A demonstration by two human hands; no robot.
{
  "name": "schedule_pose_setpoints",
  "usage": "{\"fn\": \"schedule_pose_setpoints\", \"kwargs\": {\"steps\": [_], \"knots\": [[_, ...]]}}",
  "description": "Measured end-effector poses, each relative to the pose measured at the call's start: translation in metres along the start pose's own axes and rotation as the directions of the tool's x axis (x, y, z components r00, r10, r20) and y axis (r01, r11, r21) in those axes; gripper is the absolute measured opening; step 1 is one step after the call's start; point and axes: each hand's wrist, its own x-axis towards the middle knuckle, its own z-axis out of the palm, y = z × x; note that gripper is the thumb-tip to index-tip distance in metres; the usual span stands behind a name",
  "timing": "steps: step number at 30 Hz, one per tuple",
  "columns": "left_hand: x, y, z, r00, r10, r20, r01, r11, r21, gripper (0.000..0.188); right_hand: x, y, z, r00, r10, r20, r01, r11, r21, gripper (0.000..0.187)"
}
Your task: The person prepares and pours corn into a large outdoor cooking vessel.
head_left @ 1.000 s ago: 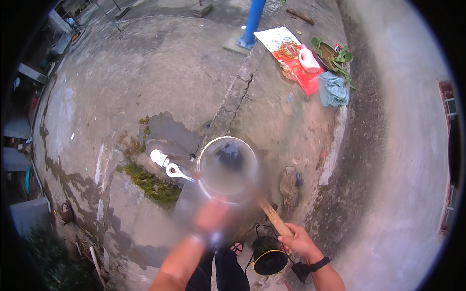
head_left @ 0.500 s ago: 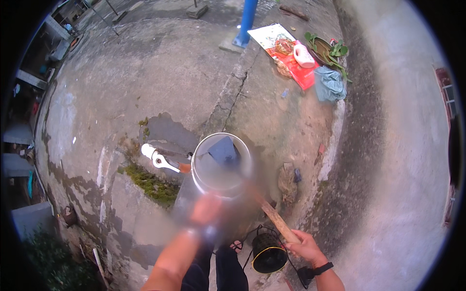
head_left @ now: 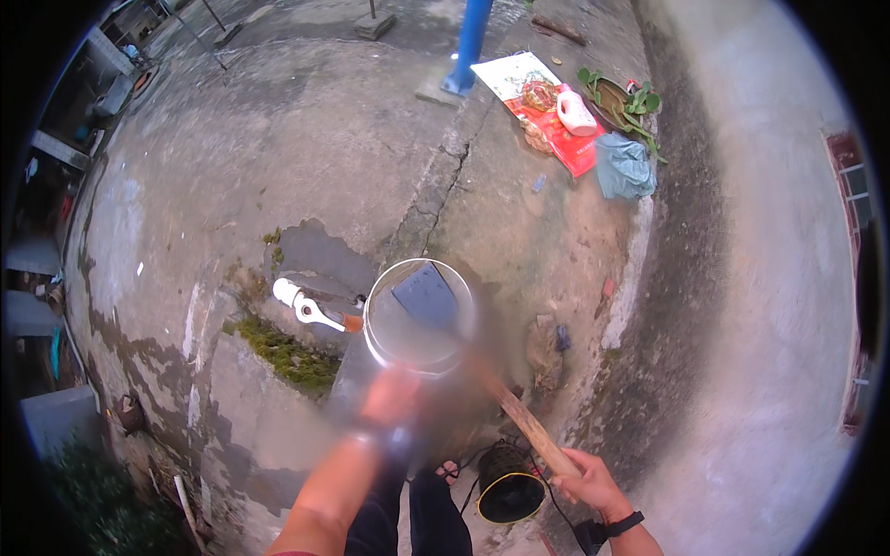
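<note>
My left hand [head_left: 389, 400], blurred, grips the side of a tall clear cylindrical container [head_left: 369, 326] held up with its open mouth facing me. A dark flat shovel blade [head_left: 425, 296] sits inside that mouth. Its wooden handle [head_left: 524, 426] runs down to the right into my right hand [head_left: 586, 482], which is closed around its end. A dark watch sits on my right wrist.
A white pipe fitting [head_left: 301, 304] lies on cracked concrete beside a moss patch [head_left: 283, 347]. A black basket with a yellow rim [head_left: 508, 493] stands by my feet. Farther off are a blue pole [head_left: 468, 42], a red mat with a white jug [head_left: 575, 111] and a blue-grey cloth [head_left: 623, 167].
The dark blade shows larger inside the container's mouth than a second ago. My right hand has slid slightly down and right; the view has tilted a little.
</note>
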Motion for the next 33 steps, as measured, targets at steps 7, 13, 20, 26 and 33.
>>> {"fn": "schedule_pose_setpoints", "kwargs": {"steps": [7, 13, 20, 26, 33], "knots": [[0.022, -0.007, -0.019, 0.998, 0.04, 0.04, -0.038, 0.999, -0.031, 0.012, -0.03, -0.09, 0.036, 0.997, -0.079, -0.02, 0.079, 0.996, -0.028, 0.05], [0.076, -0.027, -0.063, 0.862, 0.375, 0.342, -0.479, 0.823, 0.305, 0.015, 0.003, -0.159, 0.083, 0.875, -0.482, -0.036, 0.384, 0.739, -0.553, 0.053], [0.081, -0.031, -0.058, 0.833, 0.432, 0.345, -0.525, 0.815, 0.246, 0.017, 0.012, -0.165, 0.097, 0.708, -0.706, -0.003, 0.39, 0.394, -0.832, 0.053], [0.081, -0.032, -0.06, 0.864, 0.396, 0.311, -0.478, 0.839, 0.26, 0.017, -0.008, -0.125, 0.061, 0.866, -0.489, -0.105, 0.413, 0.818, -0.401, 0.055], [0.08, -0.032, -0.068, 0.808, 0.402, 0.43, -0.552, 0.771, 0.316, 0.016, -0.044, -0.055, 0.044, 0.982, -0.124, -0.144, 0.095, 0.977, -0.19, 0.054]]}}
